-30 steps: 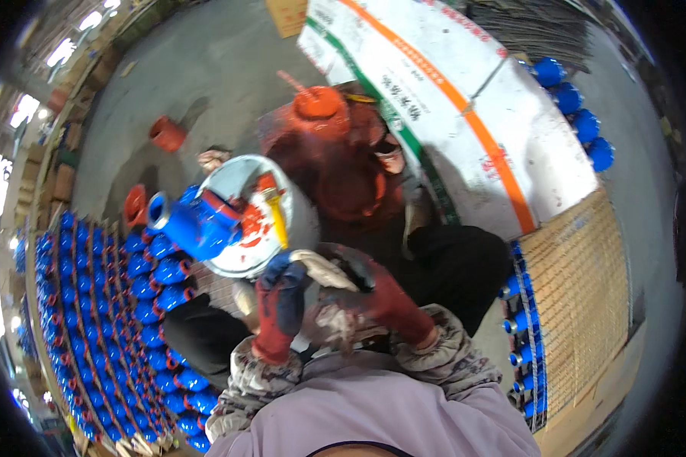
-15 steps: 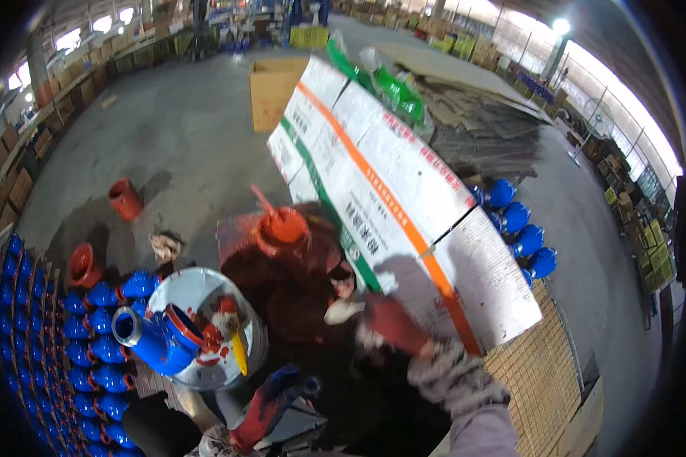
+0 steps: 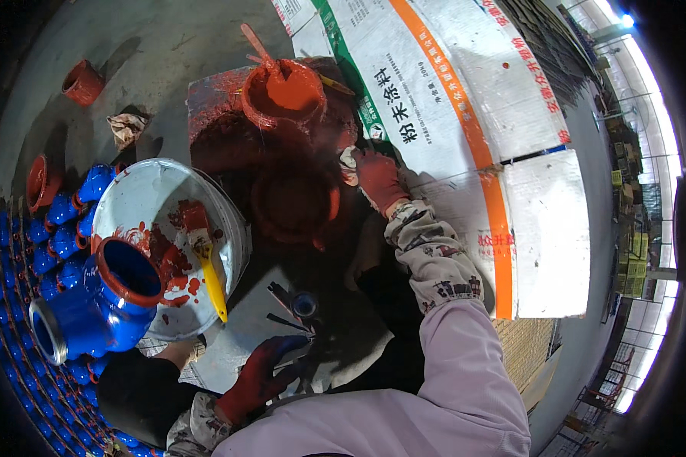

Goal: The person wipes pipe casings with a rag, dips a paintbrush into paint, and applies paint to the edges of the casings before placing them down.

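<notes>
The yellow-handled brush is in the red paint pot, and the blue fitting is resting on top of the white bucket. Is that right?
Not quite. The yellow-handled brush isn't in the red paint pot; the head view shows it lying on top of the white bucket, where the blue fitting rests too.

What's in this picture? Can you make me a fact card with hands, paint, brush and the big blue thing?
Left hand: gloved, near a small dark cylinder; grip unclear
Right hand: red-gloved, beside or holding a small pale item, cannot tell which
Paint: red, in a pot with a stick
Paintbrush: yellow-handled, lying on the white bucket
Pipe fitting: blue with red rim, on the same bucket
</notes>
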The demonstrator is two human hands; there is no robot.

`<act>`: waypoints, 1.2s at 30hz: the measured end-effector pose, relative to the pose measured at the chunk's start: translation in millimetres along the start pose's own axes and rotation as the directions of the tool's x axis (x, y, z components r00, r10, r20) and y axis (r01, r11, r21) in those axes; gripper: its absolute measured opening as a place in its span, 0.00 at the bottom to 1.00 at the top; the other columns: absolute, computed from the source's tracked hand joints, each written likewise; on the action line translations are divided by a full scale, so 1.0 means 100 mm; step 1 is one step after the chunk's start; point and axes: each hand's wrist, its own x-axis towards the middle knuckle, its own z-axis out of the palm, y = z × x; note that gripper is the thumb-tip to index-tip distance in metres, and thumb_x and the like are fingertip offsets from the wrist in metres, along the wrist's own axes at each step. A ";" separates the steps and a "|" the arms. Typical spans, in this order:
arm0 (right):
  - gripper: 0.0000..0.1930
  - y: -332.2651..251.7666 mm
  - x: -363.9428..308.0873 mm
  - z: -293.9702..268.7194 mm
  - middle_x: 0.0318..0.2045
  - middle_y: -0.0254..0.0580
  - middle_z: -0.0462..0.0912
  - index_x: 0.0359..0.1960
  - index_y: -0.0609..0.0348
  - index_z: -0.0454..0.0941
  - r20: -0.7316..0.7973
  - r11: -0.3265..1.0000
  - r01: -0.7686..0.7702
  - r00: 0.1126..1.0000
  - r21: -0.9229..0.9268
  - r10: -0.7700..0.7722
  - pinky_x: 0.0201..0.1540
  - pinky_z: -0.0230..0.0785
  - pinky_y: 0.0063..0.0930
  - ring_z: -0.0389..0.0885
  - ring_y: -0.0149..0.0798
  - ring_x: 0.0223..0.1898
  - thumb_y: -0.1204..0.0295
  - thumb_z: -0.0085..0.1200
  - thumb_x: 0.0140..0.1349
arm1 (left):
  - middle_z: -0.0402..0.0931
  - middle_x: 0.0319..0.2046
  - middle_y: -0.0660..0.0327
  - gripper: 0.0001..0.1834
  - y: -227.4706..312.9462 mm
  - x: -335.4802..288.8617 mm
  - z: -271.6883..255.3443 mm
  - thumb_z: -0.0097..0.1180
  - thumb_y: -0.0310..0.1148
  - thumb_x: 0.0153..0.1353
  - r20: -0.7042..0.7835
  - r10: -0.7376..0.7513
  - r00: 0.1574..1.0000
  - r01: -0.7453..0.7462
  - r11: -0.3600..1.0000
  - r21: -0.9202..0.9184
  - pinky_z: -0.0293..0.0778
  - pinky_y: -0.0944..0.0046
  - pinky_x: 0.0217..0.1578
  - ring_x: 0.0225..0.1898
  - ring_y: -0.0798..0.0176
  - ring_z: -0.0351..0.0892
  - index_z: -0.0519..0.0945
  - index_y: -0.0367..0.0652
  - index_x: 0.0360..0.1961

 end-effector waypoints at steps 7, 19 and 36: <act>0.10 0.04 -0.14 0.19 0.30 0.41 0.79 0.38 0.48 0.79 0.144 0.983 0.154 0.975 0.104 -0.168 0.29 0.73 0.38 0.82 0.44 0.30 0.70 0.53 0.53 | 0.71 0.51 0.52 0.24 -0.01 -0.03 -0.08 0.59 0.24 0.59 -0.027 -0.043 0.999 0.043 0.999 -0.015 0.67 0.60 0.55 0.54 0.58 0.71 0.71 0.37 0.57; 0.15 0.07 -0.45 0.20 0.31 0.42 0.79 0.42 0.46 0.79 0.315 0.982 0.190 0.933 -0.012 -0.176 0.32 0.73 0.40 0.82 0.45 0.32 0.68 0.57 0.50 | 0.71 0.50 0.52 0.24 0.08 0.02 -0.06 0.59 0.28 0.60 -0.001 -0.046 0.999 0.046 0.997 0.063 0.68 0.60 0.53 0.53 0.58 0.72 0.71 0.38 0.57; 0.04 0.07 -0.04 0.36 0.22 0.44 0.81 0.25 0.53 0.81 0.144 0.968 0.251 0.958 0.009 -0.249 0.26 0.73 0.39 0.82 0.44 0.25 0.72 0.55 0.49 | 0.73 0.52 0.50 0.28 -0.01 0.02 -0.03 0.63 0.27 0.54 -0.032 -0.063 0.997 0.064 0.998 0.010 0.68 0.57 0.54 0.54 0.51 0.72 0.71 0.39 0.58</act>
